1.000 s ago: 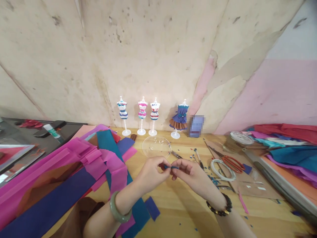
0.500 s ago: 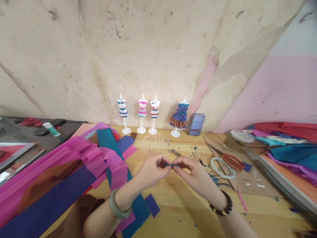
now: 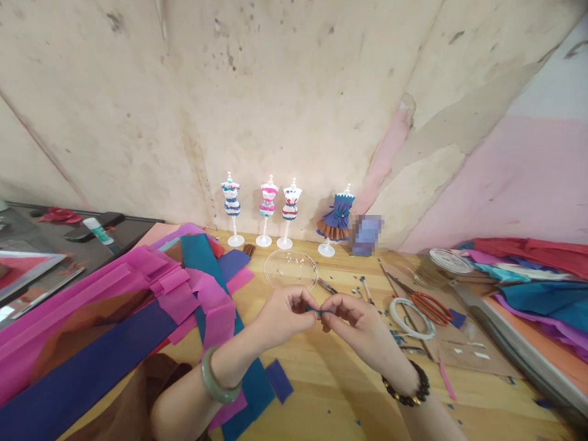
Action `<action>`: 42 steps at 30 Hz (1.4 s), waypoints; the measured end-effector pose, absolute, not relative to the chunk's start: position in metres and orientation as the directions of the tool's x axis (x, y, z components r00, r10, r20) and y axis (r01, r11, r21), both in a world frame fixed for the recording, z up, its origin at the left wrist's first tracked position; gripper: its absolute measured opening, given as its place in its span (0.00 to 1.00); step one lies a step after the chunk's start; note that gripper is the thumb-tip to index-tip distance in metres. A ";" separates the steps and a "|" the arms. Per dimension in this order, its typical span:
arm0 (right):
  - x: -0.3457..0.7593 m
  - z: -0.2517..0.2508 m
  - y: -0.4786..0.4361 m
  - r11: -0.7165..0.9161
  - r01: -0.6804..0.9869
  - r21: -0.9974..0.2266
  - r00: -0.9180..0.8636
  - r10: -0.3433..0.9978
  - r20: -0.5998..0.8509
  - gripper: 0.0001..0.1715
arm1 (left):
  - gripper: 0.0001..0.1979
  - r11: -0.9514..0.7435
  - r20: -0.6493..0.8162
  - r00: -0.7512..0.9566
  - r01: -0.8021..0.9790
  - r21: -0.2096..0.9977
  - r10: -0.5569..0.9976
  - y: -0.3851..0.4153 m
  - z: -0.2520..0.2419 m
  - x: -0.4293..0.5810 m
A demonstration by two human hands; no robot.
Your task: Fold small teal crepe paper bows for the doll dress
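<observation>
Above the wooden table point(image 3: 335, 386), my left hand point(image 3: 285, 315) and my right hand point(image 3: 356, 318) meet fingertip to fingertip. Both pinch a tiny strip of teal crepe paper point(image 3: 320, 311) between thumb and forefinger. A green bangle is on my left wrist, a dark bead bracelet on my right. Just beyond the hands lies a clear round dish point(image 3: 290, 269) with small beads in it.
Several small dress mannequins point(image 3: 269, 208) stand along the wall, one in a blue and brown skirt point(image 3: 337, 222). Pink, blue and teal crepe sheets point(image 3: 138, 306) pile at left, more at right point(image 3: 537, 288). Red scissors point(image 3: 429, 305), a tape ring point(image 3: 411, 315) and tweezers point(image 3: 327, 285) lie right of the hands.
My hands stay together on the small teal strip, the fingers shifting slightly as they work it. The view has drifted a little.
</observation>
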State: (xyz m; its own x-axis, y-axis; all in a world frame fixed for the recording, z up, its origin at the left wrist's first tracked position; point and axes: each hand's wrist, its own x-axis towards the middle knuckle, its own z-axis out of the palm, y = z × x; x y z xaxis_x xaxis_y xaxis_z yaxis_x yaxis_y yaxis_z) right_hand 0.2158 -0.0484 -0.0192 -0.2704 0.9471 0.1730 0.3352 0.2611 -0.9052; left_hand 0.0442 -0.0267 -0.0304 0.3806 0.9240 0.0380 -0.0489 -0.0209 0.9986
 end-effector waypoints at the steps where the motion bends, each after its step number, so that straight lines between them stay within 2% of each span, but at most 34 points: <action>1: 0.216 -0.019 -0.049 0.256 0.328 -0.909 -0.276 0.947 0.167 0.07 | 0.05 -0.026 0.042 0.387 -0.046 0.999 0.921 -0.027 -0.031 0.044; 5: 0.218 -0.017 -0.047 0.153 0.232 -0.961 -0.334 0.940 0.069 0.10 | 0.01 -0.117 0.086 0.377 0.060 0.991 0.922 -0.029 -0.027 0.043; 10: 0.220 -0.020 -0.042 -0.042 0.008 -0.999 -0.406 0.913 -0.042 0.17 | 0.05 -0.371 0.262 0.350 0.294 0.881 0.899 -0.035 -0.019 0.042; 15: 0.218 -0.022 -0.042 -0.078 0.000 -0.997 -0.365 0.928 -0.072 0.17 | 0.06 -0.510 0.360 0.404 0.372 0.775 0.841 -0.037 -0.016 0.041; 24: 0.220 -0.017 -0.042 -0.060 0.058 -0.996 -0.344 0.936 -0.077 0.14 | 0.06 -0.409 0.283 0.369 0.329 0.851 0.885 -0.037 -0.016 0.043; 31: 0.222 -0.015 -0.042 -0.002 0.150 -0.989 -0.330 0.943 -0.052 0.08 | 0.03 -0.256 0.171 0.368 0.195 0.947 0.914 -0.034 -0.022 0.044; 42: 0.222 -0.015 -0.042 -0.004 0.171 -0.985 -0.316 0.947 -0.058 0.05 | 0.04 -0.202 0.134 0.387 0.141 0.969 0.912 -0.034 -0.020 0.046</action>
